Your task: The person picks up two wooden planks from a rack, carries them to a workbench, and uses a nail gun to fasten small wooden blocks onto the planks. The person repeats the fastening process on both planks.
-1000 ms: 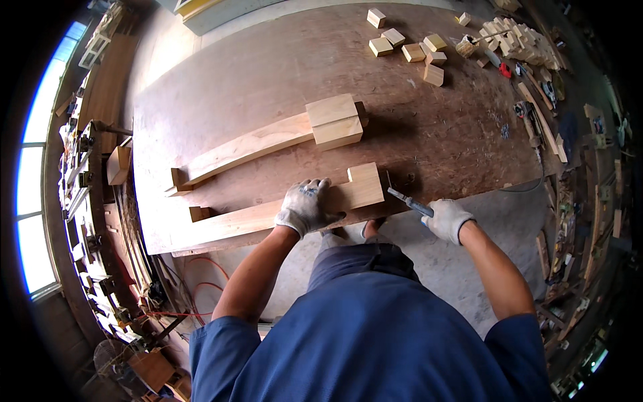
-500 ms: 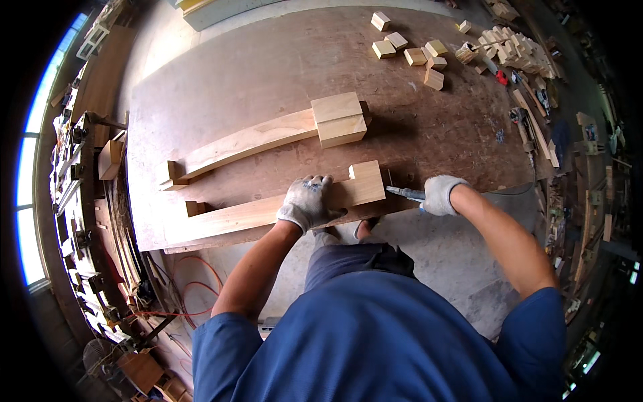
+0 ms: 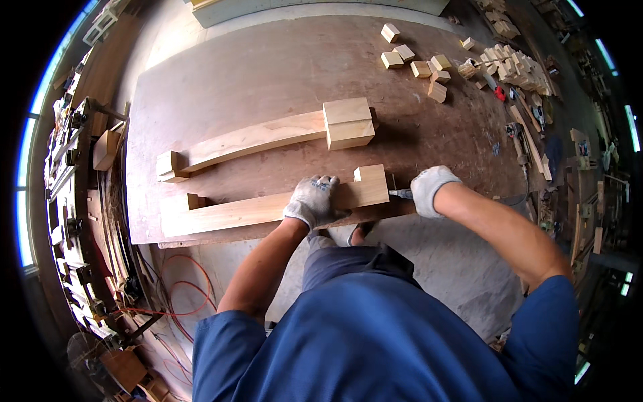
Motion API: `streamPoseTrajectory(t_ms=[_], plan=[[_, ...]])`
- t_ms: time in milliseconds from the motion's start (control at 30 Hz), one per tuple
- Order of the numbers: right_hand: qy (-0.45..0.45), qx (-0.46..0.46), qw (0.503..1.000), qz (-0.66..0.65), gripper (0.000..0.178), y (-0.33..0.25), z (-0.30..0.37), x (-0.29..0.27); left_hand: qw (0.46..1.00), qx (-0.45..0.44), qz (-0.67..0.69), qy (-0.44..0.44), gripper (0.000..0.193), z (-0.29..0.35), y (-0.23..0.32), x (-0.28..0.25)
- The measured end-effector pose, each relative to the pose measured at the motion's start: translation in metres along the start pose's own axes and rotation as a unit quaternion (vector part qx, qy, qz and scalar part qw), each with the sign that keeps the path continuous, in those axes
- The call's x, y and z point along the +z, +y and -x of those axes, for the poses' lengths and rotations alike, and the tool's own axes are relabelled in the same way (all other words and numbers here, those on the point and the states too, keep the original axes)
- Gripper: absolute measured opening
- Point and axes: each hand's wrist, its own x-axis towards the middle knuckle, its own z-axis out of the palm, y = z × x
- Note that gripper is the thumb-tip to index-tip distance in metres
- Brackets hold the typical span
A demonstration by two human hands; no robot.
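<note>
A long pale wooden piece [image 3: 251, 213] with raised blocks at both ends lies along the table's near edge. My left hand [image 3: 313, 199], in a whitish work glove, grips it close to its right-hand block. Just right of that block, my gloved right hand [image 3: 432, 191] is closed round a slim grey hand tool [image 3: 400, 193]. The tool's tip is at the wood's end face; whether they touch I cannot tell, and the glove hides most of its body. Beyond lies a second, slightly curved wooden piece [image 3: 258, 139], with a larger block [image 3: 348, 124] at its right end.
The brown tabletop [image 3: 221, 80] carries several loose wood blocks [image 3: 420, 69] at the far right, beside a heap of cut pieces [image 3: 516, 70]. Tools and wooden strips [image 3: 529, 141] lie along its right side. An orange hose [image 3: 191, 285] coils on the floor to the left.
My right hand has moved left, bringing the grey tool to the wooden piece's end. My left hand keeps its grip on the wood. The whole view has shifted slightly.
</note>
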Motion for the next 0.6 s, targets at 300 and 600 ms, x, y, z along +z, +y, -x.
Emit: streamPoseTrajectory(t_ms=[300, 600], plan=[[-0.028, 0.041, 0.994, -0.101, 0.035, 0.024, -0.015, 0.031, 1.000, -0.007, -0.011, -0.009, 0.087, -0.001, 0.001, 0.001], [-0.017, 0.029, 0.991, -0.127, 0.034, 0.031, -0.015, 0.036, 0.999, -0.015, -0.019, -0.029, 0.089, -0.004, 0.004, -0.002]])
